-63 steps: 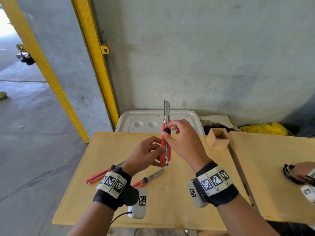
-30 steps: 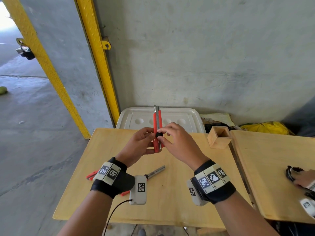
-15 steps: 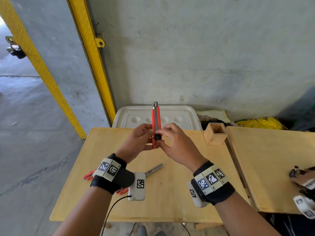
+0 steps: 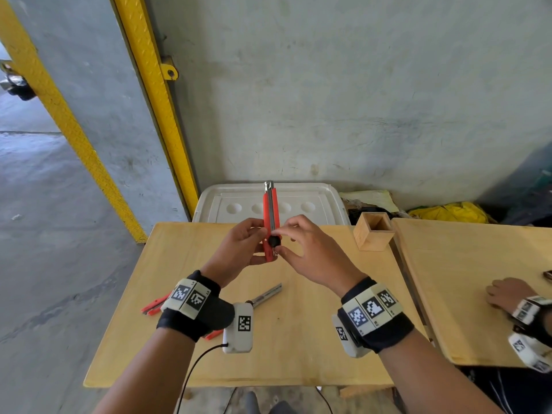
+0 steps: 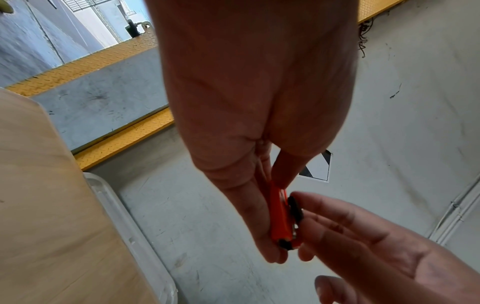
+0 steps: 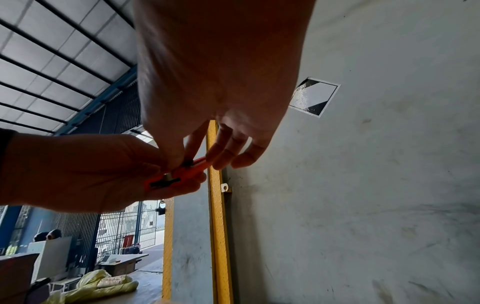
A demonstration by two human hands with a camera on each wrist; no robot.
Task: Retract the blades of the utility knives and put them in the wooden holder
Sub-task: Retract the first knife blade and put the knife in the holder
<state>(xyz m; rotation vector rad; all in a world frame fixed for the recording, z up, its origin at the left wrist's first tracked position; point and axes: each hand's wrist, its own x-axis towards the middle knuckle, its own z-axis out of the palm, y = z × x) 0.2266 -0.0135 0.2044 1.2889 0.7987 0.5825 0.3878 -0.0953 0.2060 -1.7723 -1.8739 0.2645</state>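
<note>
Our left hand (image 4: 239,252) grips the red knife (image 4: 271,216) standing straight up; our right hand (image 4: 310,252) pinches its black knob (image 4: 273,241). Nearer our right hand, the wooden box (image 4: 373,233) waits, open top up.

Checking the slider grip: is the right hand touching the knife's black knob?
Touching. The head view shows the right hand pinching the black knob on the red utility knife.

Daylight, head view sharp, I see fisheye bending at edges.
Wrist views: hands backlit, dark, slightly blurred.
</note>
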